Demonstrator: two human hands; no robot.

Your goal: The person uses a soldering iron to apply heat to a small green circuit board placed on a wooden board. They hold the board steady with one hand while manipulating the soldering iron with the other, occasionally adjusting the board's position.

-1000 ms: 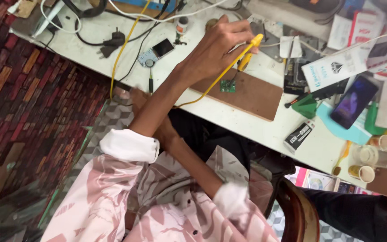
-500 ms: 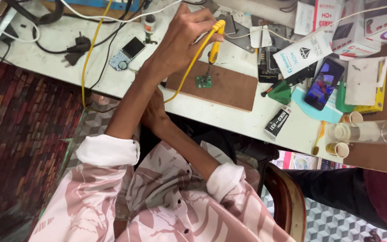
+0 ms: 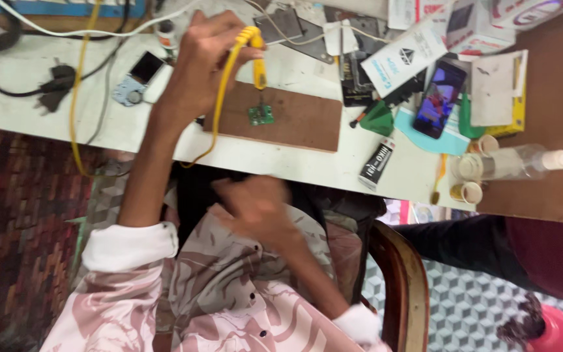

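At the far left, a black power plug (image 3: pixel 52 98) lies on the white worktable (image 3: pixel 281 166), with a small blue-backed device with a screen (image 3: pixel 137 79) at about two o'clock from it. A yellow cable (image 3: pixel 79 85) runs down past both and over the table edge. Next comes the person's left hand (image 3: pixel 206 62), arm stretched out from a rolled white cuff, fingers wrapped tight round a yellow-handled soldering iron (image 3: pixel 257 55) whose tip points down toward six o'clock. Just under that tip sits a small green circuit board (image 3: pixel 261 115), resting on a brown wooden board (image 3: pixel 294 120) that lies flat on the table; iron and circuit look close, though I can't tell whether they touch. Below, at about six o'clock from the wooden board and off the table, the right hand (image 3: pixel 255 212) hangs in front of the patterned pink shirt; it is blurred, fingers seemingly curled loosely, and whether it holds anything I cannot tell. Further right, a dark smartphone (image 3: pixel 439 99) lies with its screen lit, a small black packet (image 3: pixel 376 164) at seven o'clock from it, and a clear bottle (image 3: pixel 522 163) on its side near the brown tabletop (image 3: pixel 555 98).
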